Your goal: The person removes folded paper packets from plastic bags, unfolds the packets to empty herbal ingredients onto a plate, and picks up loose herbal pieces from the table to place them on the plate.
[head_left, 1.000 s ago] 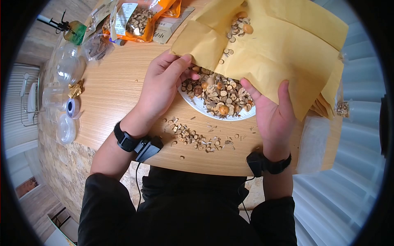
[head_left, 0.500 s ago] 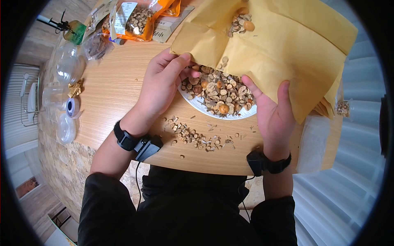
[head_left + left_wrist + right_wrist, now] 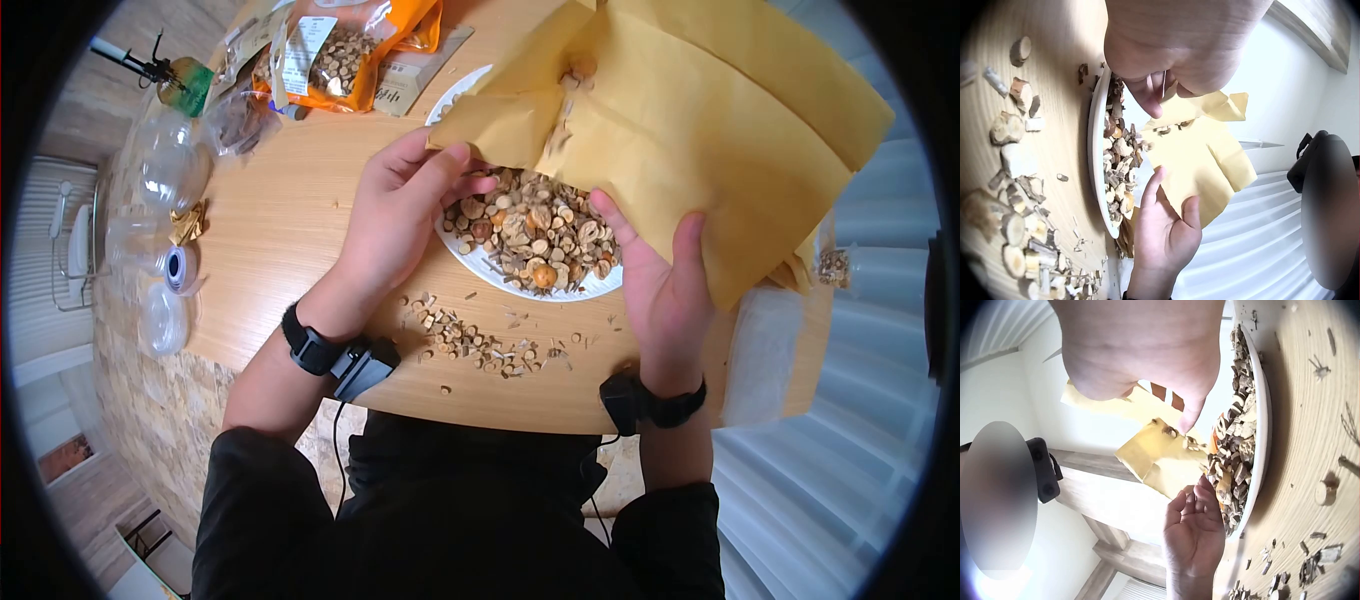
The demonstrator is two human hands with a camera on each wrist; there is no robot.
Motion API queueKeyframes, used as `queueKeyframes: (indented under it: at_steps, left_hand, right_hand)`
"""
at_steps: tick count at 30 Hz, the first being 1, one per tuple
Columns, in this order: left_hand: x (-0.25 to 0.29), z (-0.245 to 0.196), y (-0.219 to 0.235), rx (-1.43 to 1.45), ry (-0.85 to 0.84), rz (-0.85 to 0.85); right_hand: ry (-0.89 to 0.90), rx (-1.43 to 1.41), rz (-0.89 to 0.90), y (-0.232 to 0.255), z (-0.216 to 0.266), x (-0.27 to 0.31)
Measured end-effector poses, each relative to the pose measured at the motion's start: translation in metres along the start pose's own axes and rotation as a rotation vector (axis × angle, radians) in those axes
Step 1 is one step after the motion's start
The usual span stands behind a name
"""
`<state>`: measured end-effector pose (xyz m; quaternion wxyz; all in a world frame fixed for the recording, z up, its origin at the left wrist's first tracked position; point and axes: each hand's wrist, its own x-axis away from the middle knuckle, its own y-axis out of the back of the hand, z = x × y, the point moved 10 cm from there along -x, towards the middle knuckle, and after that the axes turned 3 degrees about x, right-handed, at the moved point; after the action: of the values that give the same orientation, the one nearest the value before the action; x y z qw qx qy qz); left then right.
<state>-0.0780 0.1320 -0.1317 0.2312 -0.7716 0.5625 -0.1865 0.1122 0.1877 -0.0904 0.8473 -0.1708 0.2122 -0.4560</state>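
A large sheet of yellow-brown paper (image 3: 720, 130) is tilted over a white plate (image 3: 478, 268) heaped with dried slices and small round pieces (image 3: 535, 225). My left hand (image 3: 400, 205) pinches the paper's near left corner between thumb and fingers. On the right, my right hand (image 3: 665, 285) supports the paper from below, thumb up and fingers mostly hidden under it. Some blurred pieces lie in the paper's fold above the plate. In the right wrist view, pieces (image 3: 1192, 444) sit at the paper's lower edge beside the plate's heap.
Loose chips (image 3: 480, 345) lie scattered on the wooden table (image 3: 290, 220) near its front edge. Orange-edged bags (image 3: 345, 60) stand at the back left. Clear plastic containers (image 3: 170, 170) and a tape roll (image 3: 180, 270) line the left side. Clear plastic sheeting (image 3: 760, 350) lies at the right edge.
The paper has tilted and its right side has shifted outward. Pieces in its fold have slid down toward the plate. Both hands keep their hold, with little movement.
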Motion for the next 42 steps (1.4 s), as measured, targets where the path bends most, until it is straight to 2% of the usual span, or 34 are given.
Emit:
queueKeyframes:
  at_steps: [3,6,16,19,21,24,26,28,30,32,34,35,37,38,40,41,42]
  left_hand:
    - [0.000,-0.001,0.000,-0.060,0.007,-0.029]
    - [-0.001,0.000,0.003,-0.043,-0.006,0.018]
    - [-0.001,-0.002,0.002,-0.012,-0.004,-0.005]
    - [-0.001,-0.001,-0.002,0.029,0.027,0.023]
    - [0.001,-0.005,-0.009,0.091,-0.016,0.077]
    - [0.005,-0.014,-0.015,0.086,-0.085,0.025]
    - [0.006,-0.011,-0.009,0.053,-0.069,0.044]
    - [0.005,-0.013,-0.005,0.020,-0.060,0.067]
    - [0.004,-0.009,-0.010,0.260,0.080,0.098]
    - [0.006,-0.005,-0.006,0.246,0.093,0.056]
    - [0.009,0.008,-0.005,0.267,0.202,0.082]
    - [0.010,0.009,-0.002,0.270,0.192,0.096]
    - [0.015,0.004,-0.019,0.573,0.238,0.299]
    - [0.018,-0.003,-0.026,0.572,0.223,0.319]
    - [0.019,0.002,0.001,0.538,0.269,-0.107]
    - [0.019,0.026,0.019,0.698,0.391,0.027]
    - [0.016,0.019,0.018,0.698,0.376,0.037]
  right_hand:
    - [0.000,0.013,0.015,-0.001,0.000,0.000]
    - [0.015,0.008,0.056,-0.002,0.001,-0.001]
    - [0.060,0.024,0.085,-0.005,0.005,-0.001]
    - [0.053,0.047,0.067,-0.004,0.004,0.000]
    - [0.048,0.060,0.042,-0.001,0.003,0.000]
    - [-0.002,0.023,0.102,-0.005,0.000,0.001]
    - [-0.077,-0.127,0.114,-0.008,-0.004,0.002]
    - [-0.077,-0.202,0.139,-0.004,-0.001,-0.001]
    - [-0.076,-0.276,0.164,-0.004,0.002,-0.002]
    - [-0.133,-0.445,-0.036,0.014,-0.003,-0.002]
    - [-0.158,-0.438,-0.096,0.018,-0.001,-0.003]
    - [-0.189,-0.439,-0.157,0.022,-0.002,-0.003]
    - [-0.194,-0.454,-0.095,0.025,0.002,-0.002]
    - [-0.211,-0.477,-0.044,0.023,0.005,-0.001]
    - [-0.242,-0.434,-0.059,0.026,0.010,0.002]
    - [-0.290,-0.402,-0.092,0.026,0.009,0.006]
    - [-0.283,-0.397,-0.076,0.019,0.018,0.009]
